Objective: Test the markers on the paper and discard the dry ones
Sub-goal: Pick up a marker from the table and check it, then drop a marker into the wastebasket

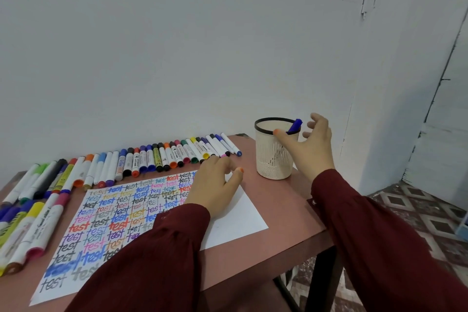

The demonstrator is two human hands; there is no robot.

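Two dark red sleeves (379, 248) come in from the bottom of the frame. Under the left one, in the lower left and centre, lies a white sheet of paper (235, 220) on the reddish-brown table (283, 200). Most of the sheet is filled with the word "test" in many colours, and its right part is bare. At the far left edge of the frame, beside the paper, a bunch of capped markers (33, 225) lies close together.

The left hand (215, 185) rests on the upper right part of the paper, its fingers loosely curled and holding nothing.

Beyond the paper, a long row of markers (152, 159) lies side by side along the back edge of the table, running from the left edge to just past the centre.

To the right of the row stands a cream perforated cup (274, 162) with a black rim. A blue marker (295, 126) leans inside it, its end sticking out over the rim. The right hand (312, 145) is just beside the cup on its right, fingers spread wide and gripping nothing, thumb lying across the cup's front.

Behind is a plain white wall (202, 45).
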